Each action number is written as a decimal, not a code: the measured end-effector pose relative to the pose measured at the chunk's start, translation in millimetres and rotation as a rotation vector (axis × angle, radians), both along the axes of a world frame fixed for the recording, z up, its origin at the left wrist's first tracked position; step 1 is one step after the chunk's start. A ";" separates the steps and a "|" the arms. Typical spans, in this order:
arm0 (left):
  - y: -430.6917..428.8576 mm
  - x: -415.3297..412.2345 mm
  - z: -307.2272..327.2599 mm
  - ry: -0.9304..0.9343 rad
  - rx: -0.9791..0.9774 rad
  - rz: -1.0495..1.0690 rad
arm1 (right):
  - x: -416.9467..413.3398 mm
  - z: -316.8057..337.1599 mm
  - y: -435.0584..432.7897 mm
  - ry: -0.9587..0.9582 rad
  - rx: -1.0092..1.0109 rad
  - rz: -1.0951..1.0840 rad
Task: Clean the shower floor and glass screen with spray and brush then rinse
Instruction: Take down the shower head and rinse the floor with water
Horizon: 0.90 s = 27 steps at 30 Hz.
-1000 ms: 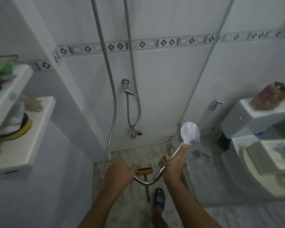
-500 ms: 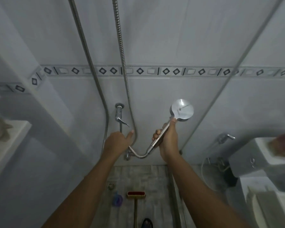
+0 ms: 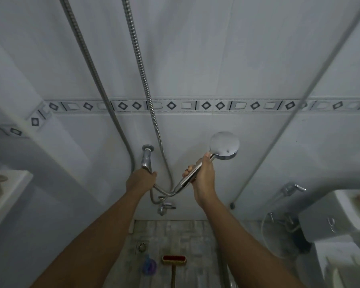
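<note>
My right hand [image 3: 203,179] grips the chrome handle of the shower head [image 3: 224,146], holding it up in front of the white tiled wall, its round face turned away from me. My left hand [image 3: 141,180] is wrapped round the lever of the wall tap [image 3: 146,156]. A metal hose [image 3: 142,80] runs from above down to the handle. On the grey shower floor [image 3: 187,233] lies a red-headed brush [image 3: 174,260] with a wooden handle, beside a purple spray bottle [image 3: 149,267]. The glass screen's edge [image 3: 279,134] rises on the right.
A floor drain [image 3: 142,247] sits near the back wall. A lower tap [image 3: 164,207] juts out below the hose loop. Behind the glass stand a toilet cistern [image 3: 330,217] and a bidet sprayer [image 3: 293,189]. White shelves [image 3: 6,196] are on the left.
My view tilted up from the floor to the wall. My left hand rose from near the brush and took hold of the tap lever. My right hand lifted the shower head.
</note>
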State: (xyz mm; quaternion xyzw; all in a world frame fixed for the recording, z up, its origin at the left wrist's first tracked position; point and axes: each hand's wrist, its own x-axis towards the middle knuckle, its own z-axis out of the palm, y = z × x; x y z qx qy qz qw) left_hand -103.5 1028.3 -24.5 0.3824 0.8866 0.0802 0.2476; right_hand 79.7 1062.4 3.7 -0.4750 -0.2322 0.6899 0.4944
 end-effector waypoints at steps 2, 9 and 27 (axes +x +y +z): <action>-6.7 -2.1 -6.4 0.012 -0.022 0.040 | -2.1 -3.8 -2.7 -0.029 0.023 0.021; 1.0 -1.7 28.5 -0.019 0.026 -0.026 | 14.8 30.9 -3.7 -0.020 0.234 0.007; 60.3 5.4 246.6 0.085 0.529 -0.294 | 79.1 211.1 24.7 0.109 0.762 0.311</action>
